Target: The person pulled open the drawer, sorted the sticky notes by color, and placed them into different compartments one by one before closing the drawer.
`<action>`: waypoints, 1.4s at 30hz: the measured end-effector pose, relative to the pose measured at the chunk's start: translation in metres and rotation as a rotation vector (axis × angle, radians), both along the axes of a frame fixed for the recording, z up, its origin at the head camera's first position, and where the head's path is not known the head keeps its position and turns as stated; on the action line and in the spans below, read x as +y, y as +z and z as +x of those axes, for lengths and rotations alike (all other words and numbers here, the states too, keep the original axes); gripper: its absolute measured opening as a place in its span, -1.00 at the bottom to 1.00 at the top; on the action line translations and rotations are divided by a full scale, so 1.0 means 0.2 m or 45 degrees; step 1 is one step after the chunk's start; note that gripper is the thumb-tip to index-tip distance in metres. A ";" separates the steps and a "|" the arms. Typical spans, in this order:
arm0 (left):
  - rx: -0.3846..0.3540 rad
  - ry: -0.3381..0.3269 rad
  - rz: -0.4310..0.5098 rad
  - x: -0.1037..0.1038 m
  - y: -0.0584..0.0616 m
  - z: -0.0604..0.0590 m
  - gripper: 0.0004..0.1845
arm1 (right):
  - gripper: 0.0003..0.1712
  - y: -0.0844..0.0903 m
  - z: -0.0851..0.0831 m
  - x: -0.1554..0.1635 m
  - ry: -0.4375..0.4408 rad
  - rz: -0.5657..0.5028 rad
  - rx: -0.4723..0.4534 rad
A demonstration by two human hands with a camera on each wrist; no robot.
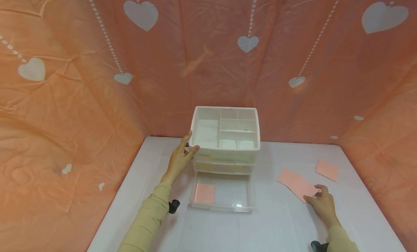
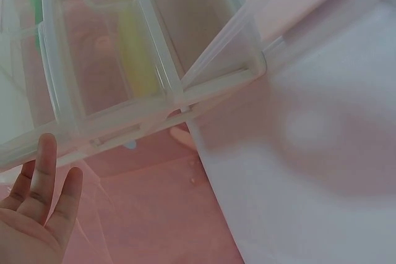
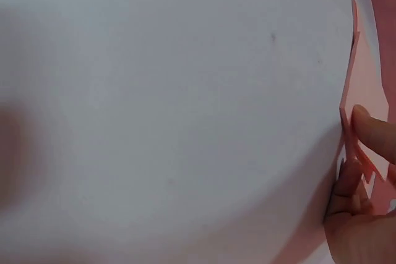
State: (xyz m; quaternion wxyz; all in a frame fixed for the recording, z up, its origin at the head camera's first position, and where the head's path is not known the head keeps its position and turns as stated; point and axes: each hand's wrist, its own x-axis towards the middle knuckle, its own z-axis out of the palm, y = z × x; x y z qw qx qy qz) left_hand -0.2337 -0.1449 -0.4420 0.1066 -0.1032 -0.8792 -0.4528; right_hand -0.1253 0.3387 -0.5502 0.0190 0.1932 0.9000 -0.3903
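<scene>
White table [image 1: 270,226]; left hand [image 1: 180,158] spread against organizer [image 1: 225,136], right hand [image 1: 322,203] pinching pink paper [image 1: 298,184].

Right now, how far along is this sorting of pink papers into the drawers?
One pink sheet already lies in the open bottom drawer. The right hand pinches the next sheet; the left hand steadies the organizer. Another pink sheet remains on the table.

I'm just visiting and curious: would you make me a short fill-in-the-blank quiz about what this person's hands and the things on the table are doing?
1. The left hand rests against the white ____ organizer.
2. The open clear drawer holds one ____ paper.
3. The right hand pinches the edge of a pink paper lying on the ____ table.

Missing words: drawer; pink; white
</scene>
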 end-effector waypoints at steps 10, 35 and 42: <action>-0.025 0.001 0.003 0.00 0.01 0.01 -0.34 | -0.42 -0.01 0.05 -0.04 -0.223 -0.152 0.111; -0.046 -0.003 -0.003 0.01 0.02 0.01 -0.34 | -0.67 0.18 0.05 -0.20 0.018 -0.959 0.816; -0.024 -0.004 -0.010 0.01 0.02 0.01 -0.34 | -0.68 0.24 0.00 -0.33 0.220 -0.994 0.837</action>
